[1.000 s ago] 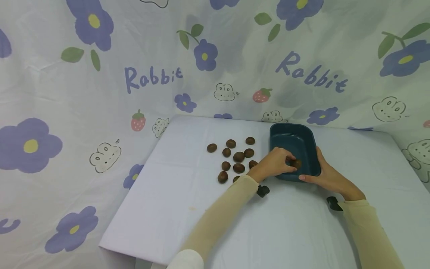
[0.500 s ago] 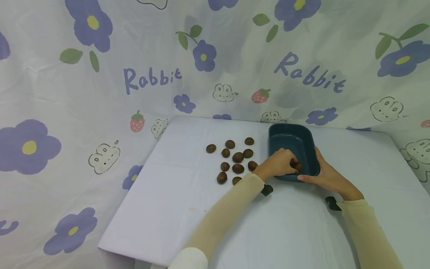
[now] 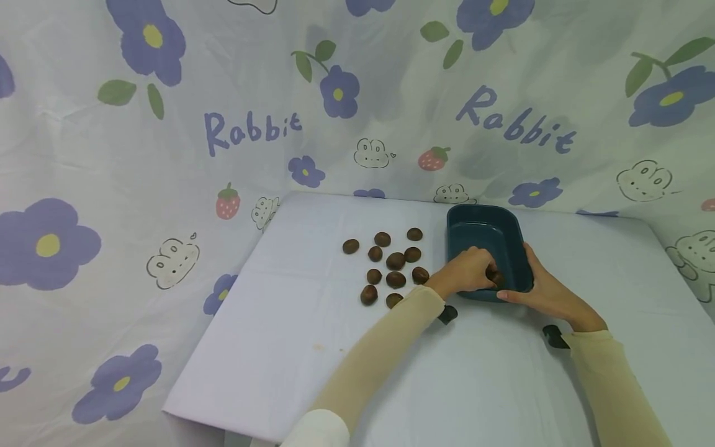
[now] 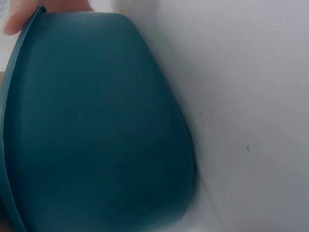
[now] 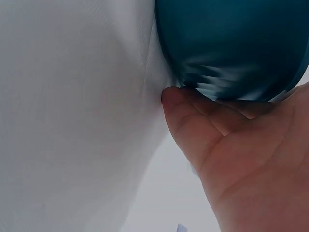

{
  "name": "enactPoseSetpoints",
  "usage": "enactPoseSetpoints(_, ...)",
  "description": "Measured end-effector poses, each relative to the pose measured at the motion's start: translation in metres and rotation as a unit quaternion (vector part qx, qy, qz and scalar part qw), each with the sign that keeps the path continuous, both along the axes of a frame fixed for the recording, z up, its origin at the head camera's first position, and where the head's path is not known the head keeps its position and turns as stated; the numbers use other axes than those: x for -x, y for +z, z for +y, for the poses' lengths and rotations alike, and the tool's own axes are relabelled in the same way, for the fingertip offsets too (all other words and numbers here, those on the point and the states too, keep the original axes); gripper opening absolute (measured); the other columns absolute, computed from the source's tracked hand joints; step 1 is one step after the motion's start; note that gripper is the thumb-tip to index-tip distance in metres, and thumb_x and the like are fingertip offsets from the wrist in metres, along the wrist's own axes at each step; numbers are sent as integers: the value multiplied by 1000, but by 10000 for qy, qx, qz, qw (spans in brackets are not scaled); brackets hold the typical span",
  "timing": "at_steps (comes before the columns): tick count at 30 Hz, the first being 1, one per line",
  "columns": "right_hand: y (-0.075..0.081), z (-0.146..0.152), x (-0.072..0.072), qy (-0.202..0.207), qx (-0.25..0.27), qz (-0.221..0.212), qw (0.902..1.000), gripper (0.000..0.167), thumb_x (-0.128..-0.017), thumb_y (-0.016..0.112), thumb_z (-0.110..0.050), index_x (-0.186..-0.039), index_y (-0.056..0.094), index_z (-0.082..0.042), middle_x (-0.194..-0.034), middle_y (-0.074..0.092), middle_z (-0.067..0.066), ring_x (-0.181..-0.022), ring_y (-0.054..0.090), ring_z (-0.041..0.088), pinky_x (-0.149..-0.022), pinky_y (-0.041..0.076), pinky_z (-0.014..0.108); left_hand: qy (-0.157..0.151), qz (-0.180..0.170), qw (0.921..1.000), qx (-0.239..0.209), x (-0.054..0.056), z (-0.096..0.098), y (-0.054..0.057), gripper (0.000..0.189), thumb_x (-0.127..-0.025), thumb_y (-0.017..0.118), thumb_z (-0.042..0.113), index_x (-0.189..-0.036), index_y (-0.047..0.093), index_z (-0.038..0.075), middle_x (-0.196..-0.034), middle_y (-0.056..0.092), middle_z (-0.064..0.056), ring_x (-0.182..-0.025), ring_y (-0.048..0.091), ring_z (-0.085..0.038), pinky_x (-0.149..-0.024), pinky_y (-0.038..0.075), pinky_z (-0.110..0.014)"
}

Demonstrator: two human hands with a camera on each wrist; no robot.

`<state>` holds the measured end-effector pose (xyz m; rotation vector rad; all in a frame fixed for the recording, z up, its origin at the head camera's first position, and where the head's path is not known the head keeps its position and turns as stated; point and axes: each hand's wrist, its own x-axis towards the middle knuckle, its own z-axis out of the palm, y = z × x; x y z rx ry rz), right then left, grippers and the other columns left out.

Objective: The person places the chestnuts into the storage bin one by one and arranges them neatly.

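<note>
Far back on the worktop [image 3: 268,323], right of the middle, a teal dish [image 3: 485,236] with rounded corners stands upright, its open top facing up. The left hand [image 3: 468,271] reaches over the dish's left side and down into it, mostly closed, its fingers bent round a single brown nut [image 3: 496,277] that shows only in part beyond the knuckles, near the dish's near right corner; whether that nut touches the floor of the dish cannot be told. The right hand [image 3: 544,295] grips the same corner from outside, parted just enough to take the wall, with the thumb at the near rim and the other fingers round the right side. The left wrist view is largely taken up by the smooth outer wall of the dish, next to white cloth [image 4: 251,169].

Left of the dish, at least eleven brown nuts [image 3: 395,261] lie loose in uneven rows. Two near the middle look to be touching, most others sit apart, and the one by the left sleeve [image 3: 380,354] is partly covered by it. A small dark object [image 3: 449,314] shows under the left wrist and another dark object [image 3: 555,336] beside the right sleeve [image 3: 611,379]; too little shows to say what they are. Behind everything hangs a pale floral curtain [image 3: 402,81] bearing the word "Rabbit" twice
</note>
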<state>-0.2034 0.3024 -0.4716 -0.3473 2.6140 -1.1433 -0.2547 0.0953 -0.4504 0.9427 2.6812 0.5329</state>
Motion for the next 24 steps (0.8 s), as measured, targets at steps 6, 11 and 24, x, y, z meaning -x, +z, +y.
enactPoseSetpoints(6, 0, 1, 0, 27, 87, -76, 9999, 128, -90, 77, -41, -160, -30, -30, -173, -13, 22, -156, 5, 59, -109, 21, 85, -36, -25, 10000, 77, 2, 5, -2, 29, -92, 81, 28, -118, 77, 17, -115, 77, 6, -97, 71, -3, -81, 54, -12)
enactPoseSetpoints(11, -1, 0, 0, 79, 171, -82, 9998, 130, -90, 78, -38, -159, -31, -30, -173, -16, 21, -156, 4, 59, -109, 21, 85, -53, -102, 9996, 246, 4, 11, -3, 28, -92, 81, 28, -117, 76, 18, -115, 75, 7, -101, 71, -4, -84, 55, -14)
enactPoseSetpoints(24, -3, -1, -1, 93, 143, -32, 9998, 127, -92, 76, -40, -158, -32, -32, -172, -22, 14, -156, -1, 57, -108, 20, 85, -173, 40, 9996, 213, 3, 10, -3, 20, -93, 79, 28, -110, 78, 17, -107, 76, 8, -92, 70, -3, -79, 54, -14)
